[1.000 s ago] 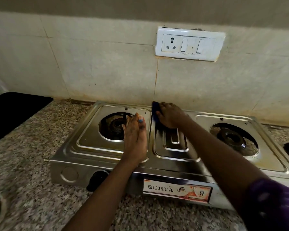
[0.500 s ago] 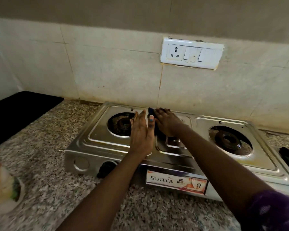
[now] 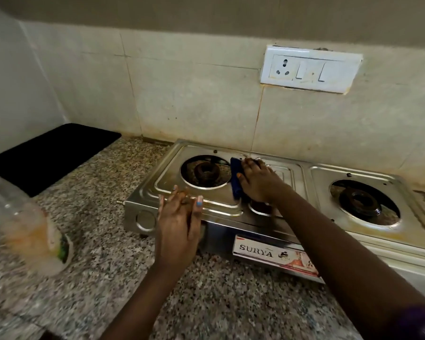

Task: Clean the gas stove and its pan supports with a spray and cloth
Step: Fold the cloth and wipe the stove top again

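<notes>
A bottle [image 3: 22,217] stands left of the stove [image 3: 292,217], bare counter [image 3: 103,182] between.

A speckled granite counter [image 3: 103,212] fills the lower frame. On it, right of centre, sits the steel two-burner gas stove [image 3: 292,217], back edge near the tiled wall. A black mat [image 3: 52,155] lies at the upper left. A blurred clear plastic bottle [image 3: 22,222] stands at the left edge.

"SURYA" on the stove's [image 3: 231,212] front label [image 3: 275,259]; smaller print perhaps illegible
</notes>
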